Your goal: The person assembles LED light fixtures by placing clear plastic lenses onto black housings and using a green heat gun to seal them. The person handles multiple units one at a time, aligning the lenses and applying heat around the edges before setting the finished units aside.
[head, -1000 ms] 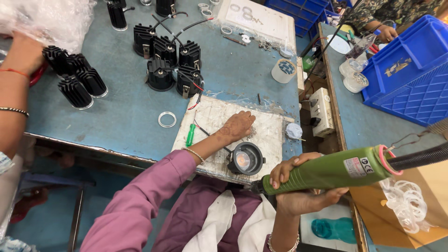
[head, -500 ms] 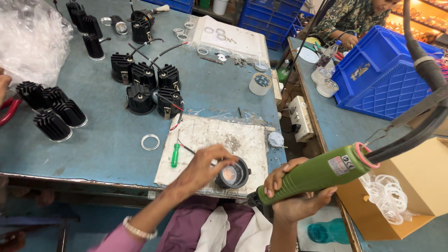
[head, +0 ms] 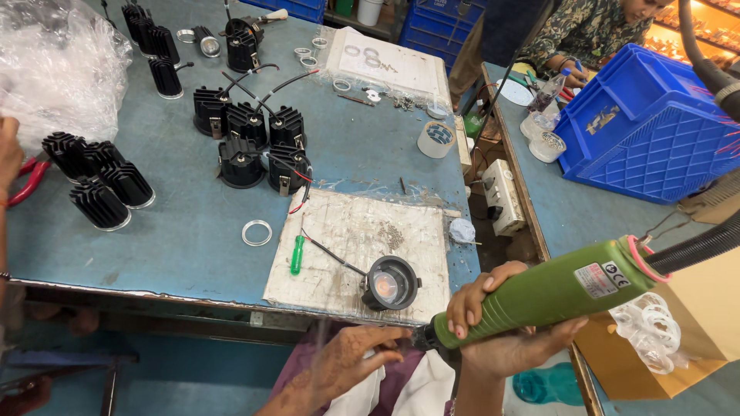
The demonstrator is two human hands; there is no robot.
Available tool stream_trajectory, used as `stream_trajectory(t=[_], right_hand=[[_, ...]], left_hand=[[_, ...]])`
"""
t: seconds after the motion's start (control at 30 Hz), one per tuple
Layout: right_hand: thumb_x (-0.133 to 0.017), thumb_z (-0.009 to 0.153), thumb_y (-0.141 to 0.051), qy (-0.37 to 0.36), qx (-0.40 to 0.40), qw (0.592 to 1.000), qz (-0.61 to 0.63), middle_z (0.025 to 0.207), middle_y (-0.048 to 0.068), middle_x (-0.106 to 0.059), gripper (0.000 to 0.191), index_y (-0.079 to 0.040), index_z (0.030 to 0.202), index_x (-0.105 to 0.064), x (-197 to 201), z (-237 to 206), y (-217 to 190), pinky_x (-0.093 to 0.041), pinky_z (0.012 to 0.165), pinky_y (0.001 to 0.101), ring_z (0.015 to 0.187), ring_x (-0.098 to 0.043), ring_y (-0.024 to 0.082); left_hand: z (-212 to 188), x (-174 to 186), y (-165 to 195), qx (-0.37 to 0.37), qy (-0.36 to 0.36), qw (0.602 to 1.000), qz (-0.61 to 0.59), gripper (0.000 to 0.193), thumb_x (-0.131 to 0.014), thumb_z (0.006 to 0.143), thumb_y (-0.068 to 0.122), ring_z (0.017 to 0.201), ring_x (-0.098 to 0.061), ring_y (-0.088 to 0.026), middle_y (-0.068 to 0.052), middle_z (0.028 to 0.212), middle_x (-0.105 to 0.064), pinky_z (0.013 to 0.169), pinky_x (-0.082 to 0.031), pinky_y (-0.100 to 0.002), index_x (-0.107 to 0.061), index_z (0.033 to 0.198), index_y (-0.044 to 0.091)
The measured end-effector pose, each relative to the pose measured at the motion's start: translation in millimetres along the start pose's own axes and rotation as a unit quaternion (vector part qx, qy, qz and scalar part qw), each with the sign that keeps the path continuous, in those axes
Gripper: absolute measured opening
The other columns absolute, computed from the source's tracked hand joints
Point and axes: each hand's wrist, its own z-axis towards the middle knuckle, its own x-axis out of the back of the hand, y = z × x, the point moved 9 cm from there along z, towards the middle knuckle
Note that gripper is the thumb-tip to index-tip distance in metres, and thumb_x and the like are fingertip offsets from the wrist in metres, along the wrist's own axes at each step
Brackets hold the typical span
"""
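Observation:
My right hand (head: 493, 331) grips a green electric screwdriver (head: 547, 293) held level just off the table's near edge, its cable running off to the right. My left hand (head: 339, 366) hangs below the table edge over my lap, fingers apart, holding nothing. A black round lamp housing (head: 391, 283) with an orange-lit centre and a black lead lies on a worn white board (head: 354, 239) near the front edge, just above both hands. A small green-handled screwdriver (head: 297, 254) lies on the board's left side.
Several black finned lamp housings (head: 254, 139) with wires stand mid-table, more (head: 100, 185) at the left beside a plastic bag (head: 54, 69). A clear ring (head: 257, 233), a tape roll (head: 436, 139), a power strip (head: 503, 196) and blue crates (head: 647, 131) are around. Another person (head: 586, 31) sits far right; someone's hand (head: 9, 154) at left.
My left hand has let go of the lamp housing on the board and dropped below the table edge. The view has shifted, and the green screwdriver stays in my right hand.

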Motion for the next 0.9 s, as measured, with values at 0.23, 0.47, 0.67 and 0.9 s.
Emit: stream_trajectory(t=[0.23, 0.47, 0.67, 0.9], right_hand=[[-0.041, 0.093, -0.086, 0.012, -0.025, 0.999, -0.027, 0.069, 0.013, -0.049, 0.092, 0.006, 0.093, -0.049, 1, -3, 3, -0.039, 0.033, 0.0300, 0.043, -0.047, 0.017], [-0.041, 0.088, -0.091, 0.008, -0.046, 0.994, -0.095, 0.050, 0.009, -0.040, 0.095, 0.003, 0.087, -0.048, -5, 0, 7, -0.036, 0.034, 0.0308, 0.037, -0.041, 0.018], [-0.041, 0.087, -0.091, 0.012, -0.048, 0.995, -0.089, 0.049, 0.009, -0.041, 0.094, 0.003, 0.088, -0.048, -5, -1, 9, -0.036, 0.033, 0.0298, 0.035, -0.040, 0.018], [-0.043, 0.087, -0.089, -0.032, -0.064, 0.997, -0.039, 0.051, 0.010, -0.043, 0.094, 0.005, 0.089, -0.049, -7, 1, 11, -0.038, 0.034, 0.0309, 0.036, -0.043, 0.019]], left_hand=[[-1, -2, -3, 0.097, -0.024, 0.994, -0.041, 0.044, -0.073, 0.090, 0.017, 0.092, -0.078, -0.015, -0.008, 0.107, -0.079, 0.085, -0.062, -0.029, -0.066, 0.134, 0.011], [-5, 3, 1, 0.130, -0.034, 0.989, -0.058, 0.057, -0.067, 0.094, 0.014, 0.101, -0.078, -0.018, -0.008, 0.105, -0.080, 0.090, -0.059, -0.031, -0.052, 0.149, 0.017], [-5, 5, 4, 0.113, -0.027, 0.993, -0.026, 0.059, -0.067, 0.094, 0.012, 0.100, -0.077, -0.021, -0.008, 0.104, -0.080, 0.089, -0.058, -0.033, -0.050, 0.150, 0.020], [-1, 5, 0, 0.099, -0.036, 0.994, -0.008, 0.063, -0.073, 0.089, 0.014, 0.094, -0.078, -0.021, -0.006, 0.097, -0.080, 0.087, -0.059, -0.033, -0.051, 0.148, 0.019]])
